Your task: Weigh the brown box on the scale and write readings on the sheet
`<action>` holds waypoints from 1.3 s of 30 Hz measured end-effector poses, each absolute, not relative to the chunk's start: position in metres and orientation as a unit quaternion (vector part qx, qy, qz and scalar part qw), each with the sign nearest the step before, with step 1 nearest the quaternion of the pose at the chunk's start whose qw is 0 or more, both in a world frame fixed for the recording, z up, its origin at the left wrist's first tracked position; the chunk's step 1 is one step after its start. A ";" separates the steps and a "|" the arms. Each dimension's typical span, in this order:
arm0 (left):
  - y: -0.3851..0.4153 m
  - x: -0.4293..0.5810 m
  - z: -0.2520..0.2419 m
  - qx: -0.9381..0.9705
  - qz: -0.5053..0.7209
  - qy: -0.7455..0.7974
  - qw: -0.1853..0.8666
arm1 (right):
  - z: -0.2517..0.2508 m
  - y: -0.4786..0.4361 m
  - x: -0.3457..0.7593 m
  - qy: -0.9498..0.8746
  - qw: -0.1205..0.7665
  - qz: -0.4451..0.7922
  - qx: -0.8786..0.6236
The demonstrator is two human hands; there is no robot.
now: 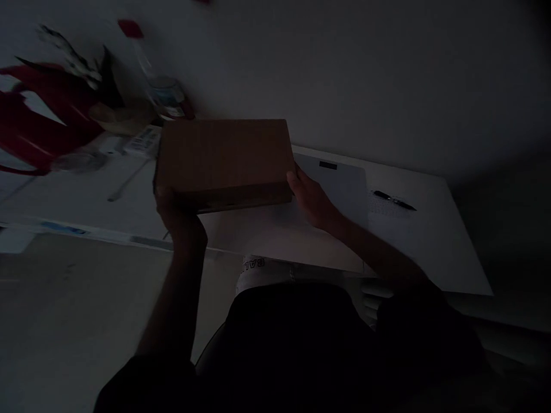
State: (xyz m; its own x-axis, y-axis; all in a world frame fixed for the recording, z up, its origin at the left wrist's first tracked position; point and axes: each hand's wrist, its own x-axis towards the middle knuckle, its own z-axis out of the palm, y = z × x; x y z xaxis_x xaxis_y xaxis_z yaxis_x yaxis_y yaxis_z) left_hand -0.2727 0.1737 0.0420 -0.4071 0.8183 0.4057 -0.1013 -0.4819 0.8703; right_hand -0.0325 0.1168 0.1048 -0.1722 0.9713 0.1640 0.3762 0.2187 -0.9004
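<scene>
A brown cardboard box [226,152] is held above the desk between both hands. My left hand [178,221] grips its near left corner, with the fingers mostly hidden in shadow and under the box. At the right end, my right hand [312,198] holds the near corner, its thumb against the side. Beneath and to the right of the box lies a flat grey sheet or panel [340,189], partly covered by the box and my right hand.
On the white desk [443,229], a black pen [394,199] rests at the right. Red jug-like objects [64,109], a clear bottle with a red cap [166,94] and a small white box [144,140] stand at the left. A wall rises behind.
</scene>
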 end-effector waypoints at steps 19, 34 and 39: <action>0.173 -0.164 0.034 0.510 0.675 0.296 0.444 | 0.096 0.057 0.055 -0.574 0.445 0.190 -0.661; 0.159 -0.128 0.035 0.581 0.616 0.291 0.445 | 0.081 0.031 0.085 -0.503 0.471 0.145 -0.710; 0.159 -0.126 0.027 0.584 0.611 0.269 0.461 | 0.075 0.028 0.089 -0.492 0.478 0.140 -0.714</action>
